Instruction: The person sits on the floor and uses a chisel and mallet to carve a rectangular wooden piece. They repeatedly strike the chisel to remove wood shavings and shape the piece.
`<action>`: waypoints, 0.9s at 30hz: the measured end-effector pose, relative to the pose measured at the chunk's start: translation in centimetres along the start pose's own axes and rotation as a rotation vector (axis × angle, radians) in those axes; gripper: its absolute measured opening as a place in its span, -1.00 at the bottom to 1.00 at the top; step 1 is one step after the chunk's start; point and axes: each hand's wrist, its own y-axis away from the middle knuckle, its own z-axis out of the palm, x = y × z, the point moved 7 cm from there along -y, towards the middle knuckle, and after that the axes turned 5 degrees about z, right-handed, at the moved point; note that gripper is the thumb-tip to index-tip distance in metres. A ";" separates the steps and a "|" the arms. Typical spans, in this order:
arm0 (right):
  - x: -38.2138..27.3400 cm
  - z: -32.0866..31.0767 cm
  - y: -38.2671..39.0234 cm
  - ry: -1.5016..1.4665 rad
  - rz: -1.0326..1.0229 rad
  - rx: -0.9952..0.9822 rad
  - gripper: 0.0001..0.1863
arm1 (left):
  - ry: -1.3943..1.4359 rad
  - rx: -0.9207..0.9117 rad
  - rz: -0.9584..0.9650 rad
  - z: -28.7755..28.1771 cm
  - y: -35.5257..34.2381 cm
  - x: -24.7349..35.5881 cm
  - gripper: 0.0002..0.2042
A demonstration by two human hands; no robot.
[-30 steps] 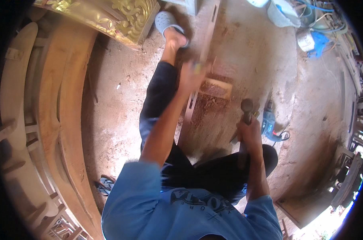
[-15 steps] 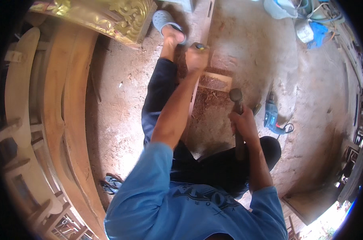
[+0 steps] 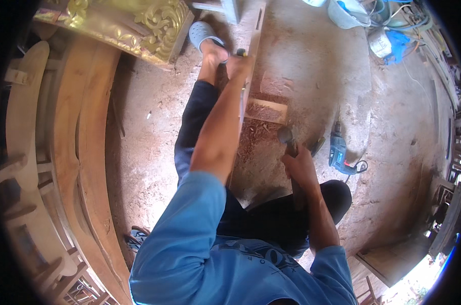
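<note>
In the head view, the left hand [image 3: 237, 66] has moved a little farther out along the slotted wooden strip [image 3: 252, 38], while the right hand [image 3: 302, 168] has shifted leftward, away from the power drill [image 3: 338, 152] lying to its right. In my judgement, the hammer-like tool [image 3: 285, 134] is thus nearer the strip, though its dark round head is apart from it and nothing is being struck at this instant. The left hand is curled tight round a small handled tool [image 3: 241, 52], whose dark and yellow end pokes out above the fist; what its other end touches, I cannot tell. The right hand is wrapped round the hammer-like tool's handle, head pointing forward. The strip runs beneath or just beside the left hand, reaching beyond it and back toward the body, to the left of the right hand. Between the two hands lies a pale wood block [image 3: 281, 113] strewn with reddish shavings. As for containers, well beyond the right hand and to its right stands a pale basin [image 3: 350, 19] with something blue inside; nearer that hand is a white tub [image 3: 379, 43], its contents not readable, with blue sheeting [image 3: 397, 46] beside it.
</note>
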 end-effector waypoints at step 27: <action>-1.5 1.6 0.7 0.130 0.049 0.003 -0.86 | 0.870 -0.380 0.391 -4.2 9.1 0.2 -0.76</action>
